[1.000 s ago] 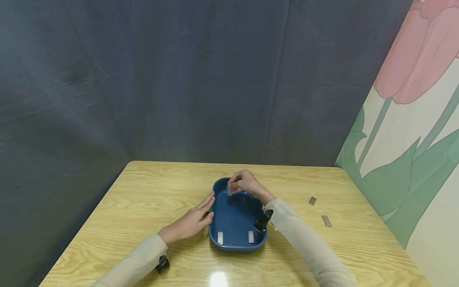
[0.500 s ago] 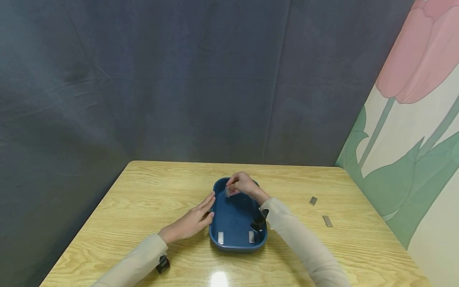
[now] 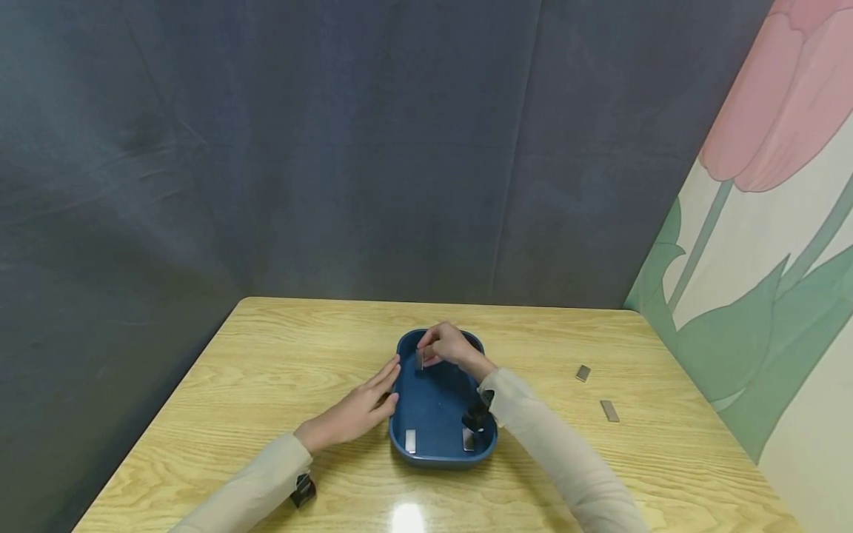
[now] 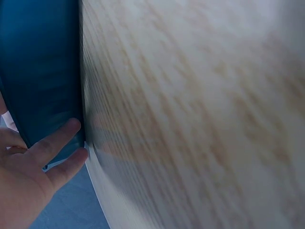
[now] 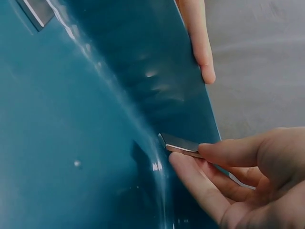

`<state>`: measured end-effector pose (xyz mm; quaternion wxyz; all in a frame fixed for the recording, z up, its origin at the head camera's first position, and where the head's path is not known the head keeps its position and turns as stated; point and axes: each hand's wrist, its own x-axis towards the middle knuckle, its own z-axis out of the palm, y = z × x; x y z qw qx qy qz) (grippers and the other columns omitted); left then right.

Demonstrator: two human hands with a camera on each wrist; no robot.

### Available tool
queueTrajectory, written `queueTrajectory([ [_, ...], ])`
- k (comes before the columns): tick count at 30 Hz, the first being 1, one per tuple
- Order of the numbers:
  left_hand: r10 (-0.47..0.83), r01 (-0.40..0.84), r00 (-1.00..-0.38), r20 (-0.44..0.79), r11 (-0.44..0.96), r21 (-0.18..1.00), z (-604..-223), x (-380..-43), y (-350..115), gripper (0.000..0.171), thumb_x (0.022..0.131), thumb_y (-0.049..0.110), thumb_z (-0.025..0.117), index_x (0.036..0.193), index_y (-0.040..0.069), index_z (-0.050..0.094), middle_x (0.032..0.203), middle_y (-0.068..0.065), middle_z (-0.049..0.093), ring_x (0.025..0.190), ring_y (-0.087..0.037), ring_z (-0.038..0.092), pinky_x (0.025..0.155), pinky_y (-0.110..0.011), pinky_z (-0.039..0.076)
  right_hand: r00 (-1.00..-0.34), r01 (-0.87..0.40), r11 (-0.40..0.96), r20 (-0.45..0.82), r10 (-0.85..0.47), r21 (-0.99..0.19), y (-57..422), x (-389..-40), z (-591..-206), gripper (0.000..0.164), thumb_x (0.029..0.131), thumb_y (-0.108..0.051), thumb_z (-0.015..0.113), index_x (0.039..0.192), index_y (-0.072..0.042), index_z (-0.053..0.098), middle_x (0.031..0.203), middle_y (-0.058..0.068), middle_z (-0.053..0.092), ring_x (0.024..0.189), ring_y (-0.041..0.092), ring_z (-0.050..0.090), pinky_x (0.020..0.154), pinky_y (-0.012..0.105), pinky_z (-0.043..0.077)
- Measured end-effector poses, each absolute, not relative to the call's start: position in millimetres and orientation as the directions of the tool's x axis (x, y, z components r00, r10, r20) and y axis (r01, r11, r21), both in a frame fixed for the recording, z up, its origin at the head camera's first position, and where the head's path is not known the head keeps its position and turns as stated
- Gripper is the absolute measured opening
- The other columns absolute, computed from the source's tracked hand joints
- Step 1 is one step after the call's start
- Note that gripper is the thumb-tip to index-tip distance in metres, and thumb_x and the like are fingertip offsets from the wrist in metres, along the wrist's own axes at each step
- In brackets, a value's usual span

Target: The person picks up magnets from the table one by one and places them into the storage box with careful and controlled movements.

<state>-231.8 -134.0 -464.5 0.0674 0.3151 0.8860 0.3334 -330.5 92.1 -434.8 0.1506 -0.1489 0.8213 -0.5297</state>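
Observation:
A blue oblong basin [image 3: 436, 403] stands on the wooden table. My right hand [image 3: 449, 346] reaches inside its far left part and pinches a small flat metallic rectangular piece [image 5: 180, 144] between thumb and fingertips, close to the basin's inner corner. My left hand [image 3: 352, 416] rests against the basin's left side with fingers extended; in the left wrist view its fingertips [image 4: 71, 126] touch the outer wall. Inside the basin's near end lie two similar metallic pieces, a left piece [image 3: 410, 441] and a right piece [image 3: 469, 440], the latter partly hidden by the black wrist device.
Two more metallic pieces lie on the table to the right: a shorter piece [image 3: 583, 373] and a longer piece [image 3: 609, 411] nearer the front. A dark curtain [image 3: 373, 148] hangs behind the table [image 3: 286, 348]. A wall with painted flowers [image 3: 746, 296] stands on the right.
My right hand has moved slightly left and lower with the metallic piece, toward the basin's far left corner. The left hand stays against the basin's side.

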Motion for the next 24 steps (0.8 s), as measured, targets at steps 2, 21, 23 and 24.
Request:
queueTrajectory([
  [2, 0.603, 0.511, -0.793, 0.088, 0.580, 0.635, -464.3, -231.6, -134.0, 0.060, 0.109, 0.028, 0.040, 0.157, 0.000, 0.018, 0.166, -0.006, 0.003, 0.147, -0.022, 0.019, 0.112, -0.043, 0.033, -0.911, -0.081, 0.397, -0.094, -0.401, -0.914, 91.6, -330.2, -435.8, 0.016, 0.090, 0.015, 0.057, 0.102, 0.016, 0.067, 0.090, 0.018, 0.067, 0.078, 0.029, 0.070, 0.074, 0.041, 0.060],
  [21, 0.607, 0.523, -0.787, 0.111, 0.561, 0.642, -465.2, -231.6, -132.7, 0.059, 0.109, 0.026, 0.041, 0.156, 0.000, 0.018, 0.166, -0.006, 0.002, 0.144, -0.020, 0.026, 0.108, -0.040, 0.039, -0.914, -0.045, 0.412, -0.129, -0.384, -0.910, 83.0, -330.3, -440.2, 0.014, 0.092, 0.013, 0.058, 0.101, 0.014, 0.068, 0.089, 0.020, 0.066, 0.081, 0.036, 0.070, 0.076, 0.044, 0.059],
  [23, 0.607, 0.524, -0.787, 0.111, 0.561, 0.641, -465.0, -231.7, -132.9, 0.059, 0.109, 0.026, 0.041, 0.156, 0.000, 0.018, 0.166, -0.006, 0.002, 0.145, -0.021, 0.025, 0.108, -0.040, 0.039, -0.915, -0.043, 0.416, -0.131, -0.381, -0.908, 82.6, -330.1, -439.8, 0.014, 0.092, 0.013, 0.058, 0.100, 0.014, 0.069, 0.089, 0.020, 0.066, 0.081, 0.035, 0.070, 0.076, 0.043, 0.059],
  [24, 0.607, 0.523, -0.787, 0.111, 0.561, 0.641, -464.8, -231.8, -133.0, 0.059, 0.109, 0.026, 0.041, 0.156, 0.000, 0.018, 0.166, -0.006, 0.002, 0.144, -0.021, 0.026, 0.108, -0.040, 0.039, -0.916, -0.043, 0.417, -0.131, -0.380, -0.908, 82.3, -330.1, -439.8, 0.014, 0.092, 0.013, 0.058, 0.100, 0.013, 0.069, 0.089, 0.020, 0.066, 0.081, 0.035, 0.070, 0.075, 0.042, 0.059],
])
